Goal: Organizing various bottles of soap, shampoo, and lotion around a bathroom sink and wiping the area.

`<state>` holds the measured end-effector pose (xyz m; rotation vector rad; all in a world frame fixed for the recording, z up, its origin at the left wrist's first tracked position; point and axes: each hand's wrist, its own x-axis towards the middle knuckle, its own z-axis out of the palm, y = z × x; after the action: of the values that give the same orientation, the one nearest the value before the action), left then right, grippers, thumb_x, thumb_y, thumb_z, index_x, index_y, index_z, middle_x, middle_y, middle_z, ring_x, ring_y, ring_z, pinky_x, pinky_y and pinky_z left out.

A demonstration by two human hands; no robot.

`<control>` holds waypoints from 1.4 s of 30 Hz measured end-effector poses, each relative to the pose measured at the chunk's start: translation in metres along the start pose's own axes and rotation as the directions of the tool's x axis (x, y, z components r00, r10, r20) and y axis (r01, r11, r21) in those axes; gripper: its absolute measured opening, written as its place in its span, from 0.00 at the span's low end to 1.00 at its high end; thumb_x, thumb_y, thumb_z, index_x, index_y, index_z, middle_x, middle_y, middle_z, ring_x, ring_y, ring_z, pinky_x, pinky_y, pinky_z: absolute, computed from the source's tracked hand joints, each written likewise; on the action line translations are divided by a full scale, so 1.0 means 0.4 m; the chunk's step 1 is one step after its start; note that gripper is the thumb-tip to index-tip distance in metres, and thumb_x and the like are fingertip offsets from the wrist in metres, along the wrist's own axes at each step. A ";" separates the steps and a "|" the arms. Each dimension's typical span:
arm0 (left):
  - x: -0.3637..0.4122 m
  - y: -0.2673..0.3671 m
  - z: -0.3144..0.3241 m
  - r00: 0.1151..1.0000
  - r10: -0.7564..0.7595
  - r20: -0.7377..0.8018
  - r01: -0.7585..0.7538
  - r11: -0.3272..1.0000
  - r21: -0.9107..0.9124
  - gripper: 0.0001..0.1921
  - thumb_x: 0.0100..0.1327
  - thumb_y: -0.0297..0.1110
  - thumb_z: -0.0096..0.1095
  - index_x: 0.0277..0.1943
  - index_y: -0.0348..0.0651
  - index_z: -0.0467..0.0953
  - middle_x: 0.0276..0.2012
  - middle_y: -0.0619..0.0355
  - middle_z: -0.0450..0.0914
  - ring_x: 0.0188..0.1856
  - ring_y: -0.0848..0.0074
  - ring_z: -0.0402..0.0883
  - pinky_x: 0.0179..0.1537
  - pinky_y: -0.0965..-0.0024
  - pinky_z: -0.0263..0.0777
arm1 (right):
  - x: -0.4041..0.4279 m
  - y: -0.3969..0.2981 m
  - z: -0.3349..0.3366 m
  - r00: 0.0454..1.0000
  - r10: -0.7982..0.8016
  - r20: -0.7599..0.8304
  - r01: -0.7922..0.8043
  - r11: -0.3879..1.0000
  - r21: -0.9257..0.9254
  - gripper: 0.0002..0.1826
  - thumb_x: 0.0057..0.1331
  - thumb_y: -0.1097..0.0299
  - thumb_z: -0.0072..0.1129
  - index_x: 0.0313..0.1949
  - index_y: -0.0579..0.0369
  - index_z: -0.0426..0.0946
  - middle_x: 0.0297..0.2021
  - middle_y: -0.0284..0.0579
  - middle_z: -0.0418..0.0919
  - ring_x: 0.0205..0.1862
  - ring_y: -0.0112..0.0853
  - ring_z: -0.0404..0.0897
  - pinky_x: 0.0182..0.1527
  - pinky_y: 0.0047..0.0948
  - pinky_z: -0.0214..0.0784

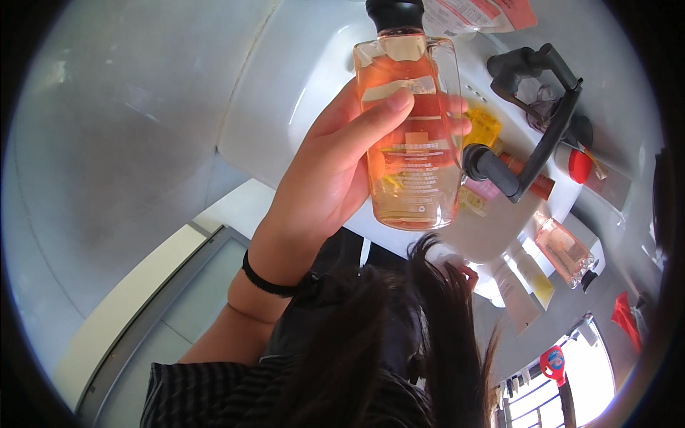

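Observation:
My left hand (342, 155), with a black band at the wrist, holds a clear bottle (415, 176) of orange-pink liquid close to the camera. Its thumb lies across the front and its fingers wrap behind. The black cap is at the picture's top, and small print covers the lower part of the bottle. Only a few fingertips of my right hand (470, 277) show beside the basin's edge; dark hair hides the rest, so what it touches cannot be told.
A dark grey faucet (548, 144) reaches over a white basin (481, 241). In the basin lie a yellow bottle (481, 128) and several tubes. A red-lidded jar (579, 166), another pink bottle (564, 249) and two tubes (516, 299) are at right. A printed pouch (471, 15) lies at the top.

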<state>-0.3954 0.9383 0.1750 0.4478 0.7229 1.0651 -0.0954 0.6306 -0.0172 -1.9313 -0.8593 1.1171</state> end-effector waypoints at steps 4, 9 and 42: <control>0.000 0.000 0.010 0.999 0.052 0.010 -0.052 0.996 0.066 0.24 0.73 0.37 0.41 0.67 0.36 0.56 0.59 0.34 0.69 0.60 0.50 0.73 0.59 0.55 0.68 | 0.003 -0.020 0.002 0.998 -0.061 0.031 0.065 0.988 -0.142 0.12 0.67 0.78 0.51 0.49 0.59 0.66 0.37 0.35 0.69 0.36 0.19 0.69 0.34 0.17 0.69; 0.002 0.002 0.016 0.997 0.066 0.040 -0.070 0.992 0.109 0.25 0.73 0.35 0.40 0.68 0.34 0.54 0.59 0.33 0.69 0.59 0.49 0.74 0.60 0.53 0.67 | 0.005 -0.017 -0.004 0.994 -0.087 0.063 0.102 0.955 -0.277 0.10 0.67 0.77 0.51 0.48 0.58 0.67 0.37 0.35 0.69 0.37 0.20 0.69 0.34 0.17 0.68; -0.020 -0.046 0.033 0.972 0.202 -0.118 -0.152 0.928 0.339 0.25 0.69 0.30 0.49 0.66 0.32 0.58 0.56 0.38 0.73 0.57 0.54 0.76 0.60 0.56 0.69 | 0.010 -0.107 0.028 0.976 -0.211 -0.050 0.192 0.948 -0.256 0.05 0.67 0.77 0.50 0.42 0.61 0.70 0.39 0.41 0.71 0.37 0.26 0.73 0.31 0.21 0.71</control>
<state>-0.3768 0.9231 0.1745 0.7360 1.0172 1.1609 -0.1116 0.6585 0.0131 -2.0187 -1.1727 0.8401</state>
